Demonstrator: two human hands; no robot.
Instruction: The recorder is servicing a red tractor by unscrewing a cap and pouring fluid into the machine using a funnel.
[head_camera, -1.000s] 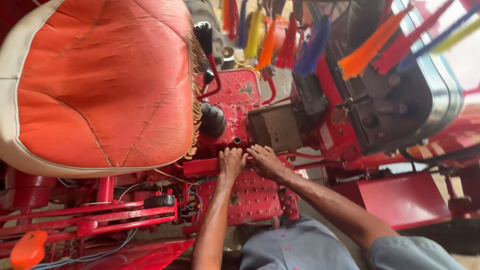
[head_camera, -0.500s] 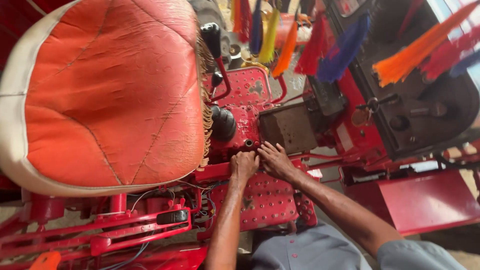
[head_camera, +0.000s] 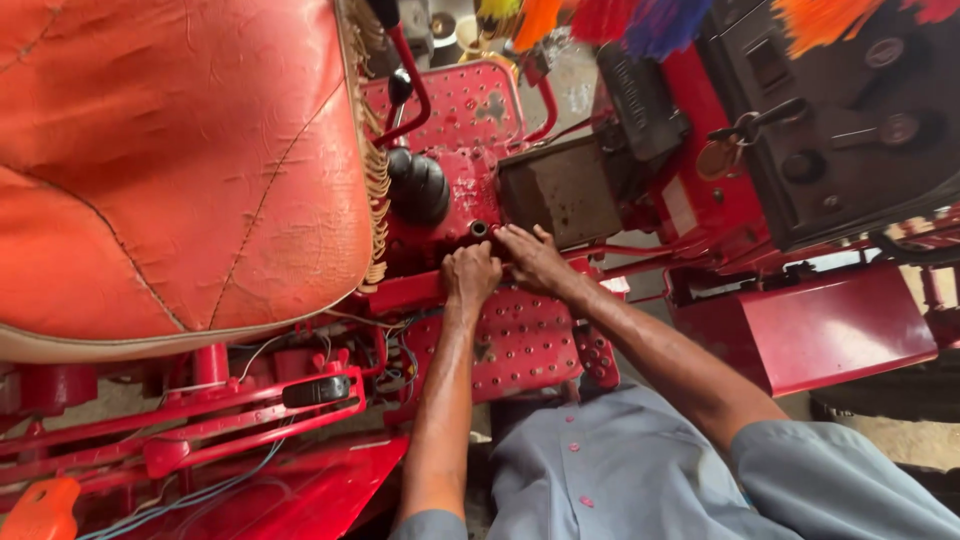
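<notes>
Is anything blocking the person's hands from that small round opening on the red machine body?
Nothing visible does. The left hand and right hand rest on the red housing right beside the small round opening; the black rubber boot stands off behind it.

No packages, signs or screens are showing. A small white label (head_camera: 680, 205) with a red strip is sitting on the red body, right of the rusty plate (head_camera: 560, 190).
</notes>
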